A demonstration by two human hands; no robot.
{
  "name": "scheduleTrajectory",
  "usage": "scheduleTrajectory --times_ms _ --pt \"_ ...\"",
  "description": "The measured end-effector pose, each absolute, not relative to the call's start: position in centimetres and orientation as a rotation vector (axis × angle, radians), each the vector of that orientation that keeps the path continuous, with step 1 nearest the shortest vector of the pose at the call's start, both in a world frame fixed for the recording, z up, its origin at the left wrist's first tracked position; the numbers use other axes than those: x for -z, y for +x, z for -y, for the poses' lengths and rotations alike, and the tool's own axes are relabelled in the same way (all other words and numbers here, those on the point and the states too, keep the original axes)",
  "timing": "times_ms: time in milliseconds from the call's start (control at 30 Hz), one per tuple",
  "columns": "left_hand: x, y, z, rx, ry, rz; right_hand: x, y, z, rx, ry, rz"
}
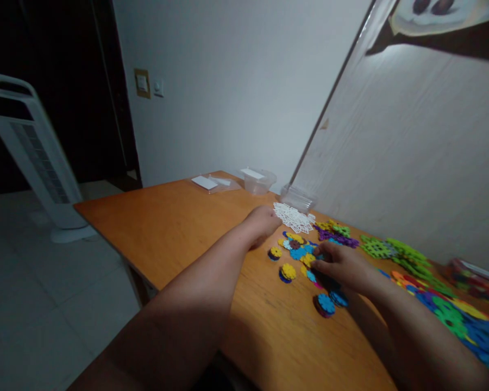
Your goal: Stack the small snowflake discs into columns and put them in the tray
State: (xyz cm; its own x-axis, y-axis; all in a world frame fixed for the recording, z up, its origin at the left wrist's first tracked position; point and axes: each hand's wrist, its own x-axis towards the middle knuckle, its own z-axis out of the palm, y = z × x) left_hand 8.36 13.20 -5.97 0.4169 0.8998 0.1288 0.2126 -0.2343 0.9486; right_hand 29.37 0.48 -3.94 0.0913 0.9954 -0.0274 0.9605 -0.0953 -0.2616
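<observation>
the left hand reached out over the smooth orange-brown wooden table, its fingers bent downward and mostly hidden behind its own back. it lay just beside a flat heap of white lattice-like plastic pieces; whether it touched or gripped any of them could not be told.

the right hand was partly curled, thumb and fingers bent toward a loose spread of small flower-shaped plastic discs in yellow, blue and brown. its thumb tip was right by a yellow disc at the near edge of that spread, but whether the fingers grasped it or only hung over it could not be made out.

the spread lay between the two hands. on its nearer side stood a short yellow-topped stack of discs, a second yellow-topped stack with dark blue beneath, and a blue-topped stack with a darker lower part. dark blue discs lay close beside that last stack, below the right hand. lime-green lattice-like plastic pieces lay beyond the right forearm, near the wall, and a clear plastic tub stood beyond the left hand.
</observation>
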Motion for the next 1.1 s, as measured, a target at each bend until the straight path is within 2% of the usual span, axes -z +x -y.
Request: scheduleTrajectory --times_ms 200,567,667,767,833,1100 --pt "5.5 8.2 -12.7 -0.879 1.721 -1.018 4.0 29.7 -1.4 -0.127 -2.203 1.898" --pt "5.6 8.2 -12.8 -0.891 1.732 -1.006 4.3 28.6 -2.1 -0.126 -2.183 1.871" --pt "5.5 8.1 -12.8 -0.893 1.736 -0.987 3.3 27.4 -0.9 -0.288 -2.052 1.899" --pt "5.5 8.1 -12.8 -0.886 1.739 -0.987 2.7 25.9 0.3 -0.710 -1.884 1.933" --pt "5.5 8.1 -12.7 -0.881 1.738 -0.993 2.6 25.2 0.9 -0.873 -1.796 1.948" --pt "5.5 8.1 -12.7 -0.884 1.739 -0.981 3.0 24.3 1.2 -0.924 -1.694 2.008"
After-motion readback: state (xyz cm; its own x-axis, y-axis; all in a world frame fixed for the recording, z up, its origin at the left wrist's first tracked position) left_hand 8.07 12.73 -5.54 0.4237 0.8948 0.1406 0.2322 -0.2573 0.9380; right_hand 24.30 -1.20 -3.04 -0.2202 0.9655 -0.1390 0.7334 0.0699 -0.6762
